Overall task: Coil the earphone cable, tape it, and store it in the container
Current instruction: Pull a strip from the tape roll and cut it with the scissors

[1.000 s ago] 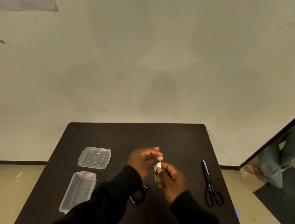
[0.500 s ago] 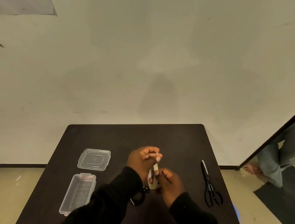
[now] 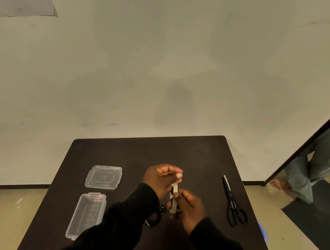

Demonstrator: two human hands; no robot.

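A pale tape roll (image 3: pixel 173 203) is held upright over the middle of the dark table (image 3: pixel 187 152). My right hand (image 3: pixel 189 208) grips the roll from the right. My left hand (image 3: pixel 160 179) pinches the free end of the tape at the roll's top. The black earphone cable (image 3: pixel 155 216) lies coiled on the table under my left sleeve, mostly hidden. A clear container (image 3: pixel 87 214) stands open at the left, and its clear lid (image 3: pixel 103 177) lies just beyond it.
Black scissors (image 3: pixel 232 204) lie on the table's right side, blades pointing away. Another person's legs and bare foot (image 3: pixel 278 184) show past a dark door edge at the right. Cables lie on the floor at the left.
The tape roll has dropped a little lower in my right hand, and my left thumb and finger now pinch the strip's end at the top of the roll.
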